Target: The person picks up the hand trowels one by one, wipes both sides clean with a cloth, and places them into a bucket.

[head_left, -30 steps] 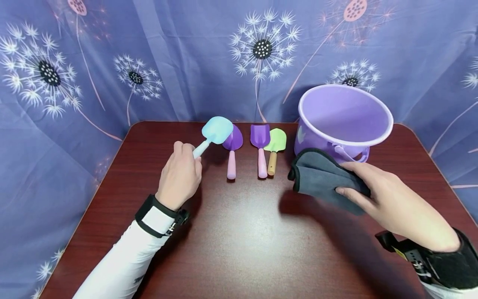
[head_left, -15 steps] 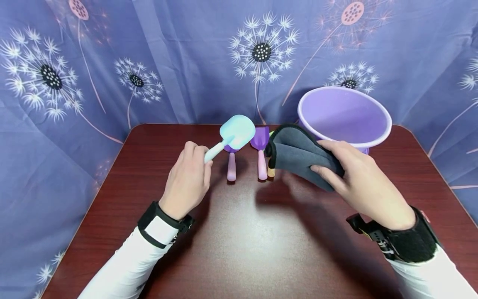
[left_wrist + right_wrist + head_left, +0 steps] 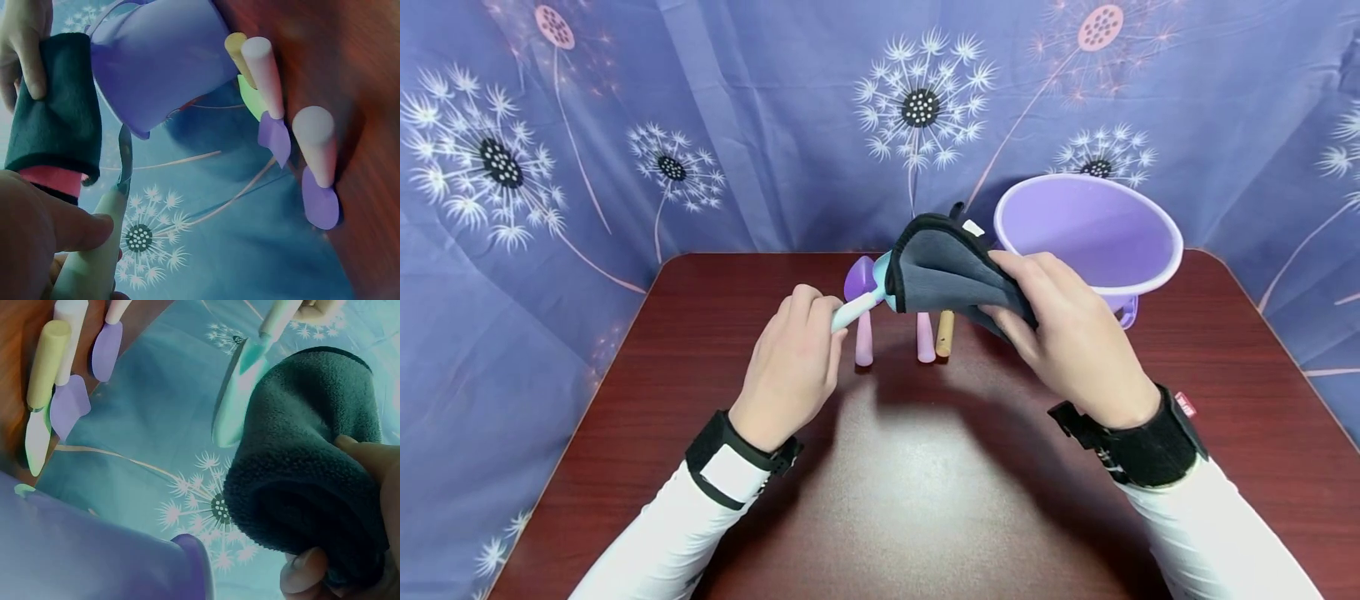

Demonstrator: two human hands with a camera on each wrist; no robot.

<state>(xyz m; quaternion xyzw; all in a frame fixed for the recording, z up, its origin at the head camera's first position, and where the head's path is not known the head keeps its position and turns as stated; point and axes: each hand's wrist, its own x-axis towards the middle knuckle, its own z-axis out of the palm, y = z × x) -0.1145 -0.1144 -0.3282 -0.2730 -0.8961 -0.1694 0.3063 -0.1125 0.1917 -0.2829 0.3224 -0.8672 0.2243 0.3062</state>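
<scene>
My left hand (image 3: 790, 362) grips the pale blue handle of a light blue toy shovel (image 3: 853, 311), raised over the table with its blade pointing away to the right. My right hand (image 3: 1071, 333) holds a folded dark grey cloth (image 3: 955, 271) with black edging, thumb below and fingers on top. In the head view the cloth covers most of the shovel's blade. From the right wrist, the blue blade (image 3: 234, 400) shows right beside the fuzzy cloth. A pink patch (image 3: 59, 178) shows at the cloth's open end in the left wrist view.
Behind the hands lie two purple shovels with pink handles (image 3: 864, 342) and a green one with a wooden handle (image 3: 945, 335), partly hidden by the cloth. A purple bucket (image 3: 1090, 221) stands at the back right. A blue dandelion-print curtain (image 3: 775, 125) hangs behind the brown table (image 3: 880, 500).
My right hand has brought the cloth leftward from near the bucket to the shovel's blade. My left hand has carried the light blue shovel rightward, and the cloth now overlaps its blade.
</scene>
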